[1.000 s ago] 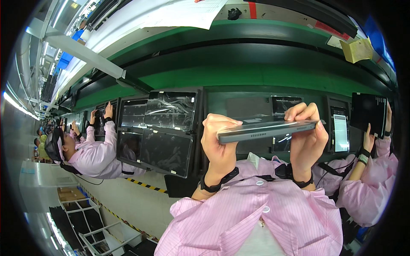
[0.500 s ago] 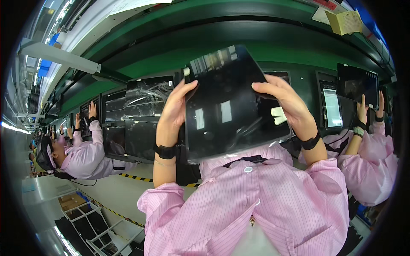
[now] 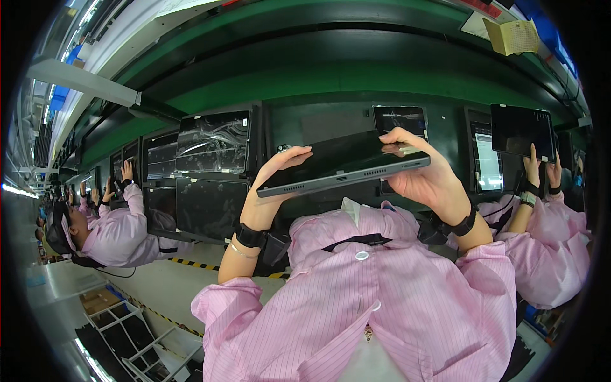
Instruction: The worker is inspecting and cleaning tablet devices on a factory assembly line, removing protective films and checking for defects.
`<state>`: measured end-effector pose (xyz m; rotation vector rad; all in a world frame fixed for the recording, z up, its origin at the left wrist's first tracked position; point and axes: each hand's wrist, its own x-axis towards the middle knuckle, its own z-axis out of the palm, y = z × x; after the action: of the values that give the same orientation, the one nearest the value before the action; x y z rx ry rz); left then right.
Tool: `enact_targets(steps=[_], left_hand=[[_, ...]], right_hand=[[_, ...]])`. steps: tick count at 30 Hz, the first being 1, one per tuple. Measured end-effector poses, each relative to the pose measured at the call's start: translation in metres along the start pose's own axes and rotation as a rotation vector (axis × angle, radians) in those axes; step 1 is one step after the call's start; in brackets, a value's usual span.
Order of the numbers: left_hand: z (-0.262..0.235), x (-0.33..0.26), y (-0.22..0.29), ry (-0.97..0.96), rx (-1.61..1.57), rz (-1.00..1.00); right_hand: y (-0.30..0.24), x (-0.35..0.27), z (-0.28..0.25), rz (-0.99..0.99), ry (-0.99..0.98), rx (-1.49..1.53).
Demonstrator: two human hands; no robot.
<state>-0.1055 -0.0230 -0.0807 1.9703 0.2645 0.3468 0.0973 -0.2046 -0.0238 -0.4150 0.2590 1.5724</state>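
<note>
Between my two hands a black tablet (image 3: 347,159) is held up above the bench, tilted so its grey edge with a port and speaker holes faces me. My left hand (image 3: 272,175) grips its left end, thumb over the screen side. My right hand (image 3: 423,175) grips the right end, thumb on top and fingers curled beneath. Both wrists wear black bands. Behind the held tablet, a smaller-looking dark tablet (image 3: 400,120) lies on the green bench, partly covered by my right hand.
To my left, film-covered tablets (image 3: 213,143) lie in dark trays. On my right a co-worker holds up another tablet (image 3: 523,132), beside a device with a lit screen (image 3: 488,159). Another co-worker (image 3: 118,223) sits at the left. A yellow paper (image 3: 512,37) hangs at the back right.
The tablet has tipped from showing its broad screen face to showing its lower edge. Both hands turned with it, keeping their grip.
</note>
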Motion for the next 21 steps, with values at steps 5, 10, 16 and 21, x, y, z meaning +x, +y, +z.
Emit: enact_targets(steps=[5,10,16,21], left_hand=[[0.0,0.008,0.003,-0.01,-0.124,-0.034],[0.003,0.047,-0.029,0.079,-0.678,-0.505],[0.065,0.043,-0.202,0.299,-0.428,-0.452],[0.052,0.054,-0.162,0.091,-0.612,-0.762]], right_hand=[[-0.006,0.003,-0.012,-0.007,0.021,0.007],[-0.003,0.018,-0.037,-0.188,0.318,-0.729],[0.001,0.1,-0.179,-0.266,0.318,-1.49],[-0.011,0.081,-0.162,-0.09,0.444,-1.187]])
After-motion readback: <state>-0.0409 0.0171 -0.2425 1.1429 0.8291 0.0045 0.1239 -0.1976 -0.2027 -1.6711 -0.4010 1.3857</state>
